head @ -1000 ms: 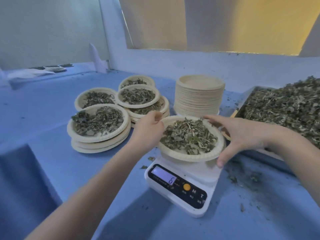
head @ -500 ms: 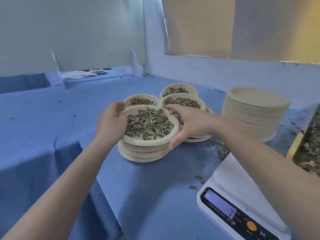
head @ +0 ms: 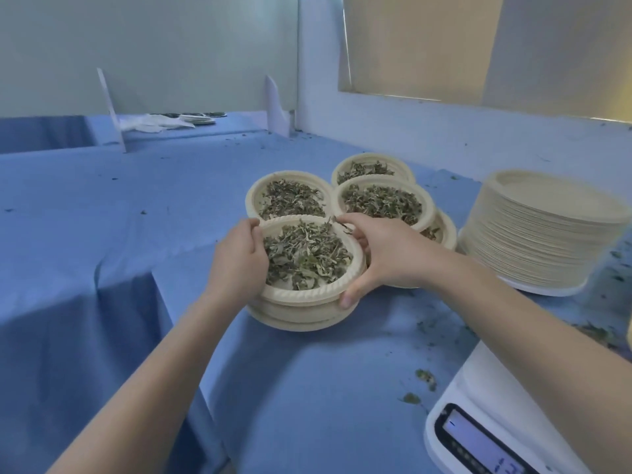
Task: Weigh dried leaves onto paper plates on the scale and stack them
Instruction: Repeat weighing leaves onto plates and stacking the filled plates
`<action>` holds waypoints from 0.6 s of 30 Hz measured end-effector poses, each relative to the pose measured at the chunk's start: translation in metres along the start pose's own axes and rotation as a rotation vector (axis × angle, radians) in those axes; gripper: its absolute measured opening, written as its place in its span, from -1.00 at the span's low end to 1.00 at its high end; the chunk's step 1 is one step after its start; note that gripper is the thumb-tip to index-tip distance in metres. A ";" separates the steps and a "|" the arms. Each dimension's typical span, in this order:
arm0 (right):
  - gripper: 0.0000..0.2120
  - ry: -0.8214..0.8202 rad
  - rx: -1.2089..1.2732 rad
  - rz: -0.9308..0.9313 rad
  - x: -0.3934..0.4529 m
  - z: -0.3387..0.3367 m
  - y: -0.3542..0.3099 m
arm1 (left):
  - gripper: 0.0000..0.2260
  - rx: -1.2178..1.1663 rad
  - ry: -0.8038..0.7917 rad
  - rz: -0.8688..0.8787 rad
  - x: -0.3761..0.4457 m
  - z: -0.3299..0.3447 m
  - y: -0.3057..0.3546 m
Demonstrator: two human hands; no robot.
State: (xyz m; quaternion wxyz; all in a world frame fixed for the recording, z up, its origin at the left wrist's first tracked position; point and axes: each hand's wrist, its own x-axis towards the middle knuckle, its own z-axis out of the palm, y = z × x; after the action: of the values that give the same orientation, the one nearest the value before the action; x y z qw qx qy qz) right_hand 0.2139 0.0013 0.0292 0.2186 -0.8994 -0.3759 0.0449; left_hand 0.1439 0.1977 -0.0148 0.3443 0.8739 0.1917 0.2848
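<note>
While both hands grip it, the paper plate of dried leaves [head: 307,258] sits on top of the nearest stack of filled plates [head: 301,318] on the blue-covered table [head: 102,234]. Left hand [head: 239,258]: fingers curled over the plate's left rim, tips inside the edge. Right hand [head: 383,254]: fingers hooked over the far right rim, thumb pressed against the near outer edge. Three more filled plates just behind: one at back left [head: 289,196], one at back centre [head: 372,167], one on a stack at right [head: 383,201]. Tall stack of empty paper plates [head: 540,234] well to the right. White digital scale [head: 485,422] at lower right, platform bare, display lit. Loose leaf crumbs [head: 425,378] scattered on the cloth near the scale.
</note>
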 end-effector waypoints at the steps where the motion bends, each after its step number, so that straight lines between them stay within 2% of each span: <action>1: 0.23 -0.002 -0.015 -0.002 0.000 0.002 0.000 | -0.69 0.016 0.001 0.009 0.000 0.002 -0.002; 5: 0.16 0.012 -0.102 0.006 -0.003 0.009 0.000 | -0.67 0.031 -0.025 0.002 -0.005 0.004 -0.005; 10: 0.19 -0.026 -0.090 0.013 -0.008 -0.001 -0.009 | -0.66 0.087 -0.105 0.021 -0.002 -0.012 0.011; 16: 0.20 -0.009 -0.117 -0.015 -0.025 -0.019 -0.018 | -0.69 0.149 -0.032 0.161 0.001 -0.036 0.046; 18: 0.17 0.022 -0.127 -0.007 -0.032 -0.025 -0.018 | -0.68 0.131 -0.052 0.221 -0.007 -0.034 0.064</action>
State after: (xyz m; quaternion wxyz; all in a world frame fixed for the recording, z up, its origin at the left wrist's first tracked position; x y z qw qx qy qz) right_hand 0.1854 -0.0187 0.0573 0.1652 -0.9106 -0.3787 0.0105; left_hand 0.1265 0.1666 0.0486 0.2578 0.9173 0.1037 0.2852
